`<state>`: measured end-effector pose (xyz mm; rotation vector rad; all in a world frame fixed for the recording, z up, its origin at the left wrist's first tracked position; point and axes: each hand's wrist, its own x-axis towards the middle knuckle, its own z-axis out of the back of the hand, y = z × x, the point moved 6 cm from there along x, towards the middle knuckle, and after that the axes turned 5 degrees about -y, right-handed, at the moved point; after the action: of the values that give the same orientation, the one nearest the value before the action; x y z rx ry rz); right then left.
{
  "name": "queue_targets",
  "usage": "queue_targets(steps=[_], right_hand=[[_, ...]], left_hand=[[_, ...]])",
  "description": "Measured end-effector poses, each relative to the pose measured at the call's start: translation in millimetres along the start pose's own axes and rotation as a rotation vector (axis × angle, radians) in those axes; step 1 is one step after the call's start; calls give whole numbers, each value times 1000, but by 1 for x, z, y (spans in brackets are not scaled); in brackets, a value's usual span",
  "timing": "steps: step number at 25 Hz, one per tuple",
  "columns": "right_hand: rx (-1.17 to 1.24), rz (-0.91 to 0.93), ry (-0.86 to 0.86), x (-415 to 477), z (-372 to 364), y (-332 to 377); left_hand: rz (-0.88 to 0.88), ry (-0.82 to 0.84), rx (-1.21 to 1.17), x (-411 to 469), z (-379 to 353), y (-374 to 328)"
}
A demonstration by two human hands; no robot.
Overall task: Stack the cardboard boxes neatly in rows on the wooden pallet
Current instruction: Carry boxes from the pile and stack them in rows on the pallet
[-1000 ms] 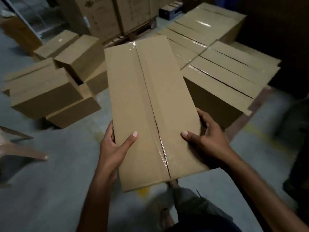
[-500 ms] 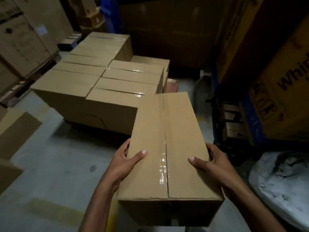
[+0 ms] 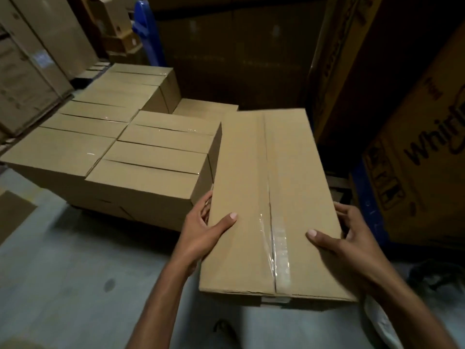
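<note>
A person's left hand [image 3: 201,230] and right hand [image 3: 352,243] clamp the long sides of a taped box [image 3: 251,187], thumbs on top and fingers curled round the edges. The box is held just right of the stack of boxes [image 3: 113,147]. Farther right of the stack, a large printed carton [image 3: 415,159] narrows the gap. Tall cartons [image 3: 30,71] stand behind the stack.

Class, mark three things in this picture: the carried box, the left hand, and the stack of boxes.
carried box [image 3: 241,177], head view, on its left top flap.
left hand [image 3: 201,235], head view, on the back of the hand.
stack of boxes [image 3: 153,157], head view, on a near box's top.
</note>
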<state>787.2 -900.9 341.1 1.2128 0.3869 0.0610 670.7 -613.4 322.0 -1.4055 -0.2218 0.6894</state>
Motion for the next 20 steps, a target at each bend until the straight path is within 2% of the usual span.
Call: queue_targets(steps=[4,8,14,20], right_hand=[[-25,2,5,93,-10,20],[7,36,-13,187,-27,54],[-36,46,48,328,-20,105],[-109,37,123,505,-20,122]], left_hand=[[-86,-51,-2,82,-31,-27],[-63,-36,-17,190,-37,-42],[-45,-20,-44,317,-65,-78],[-39,-133,-127,450,-116,-95]])
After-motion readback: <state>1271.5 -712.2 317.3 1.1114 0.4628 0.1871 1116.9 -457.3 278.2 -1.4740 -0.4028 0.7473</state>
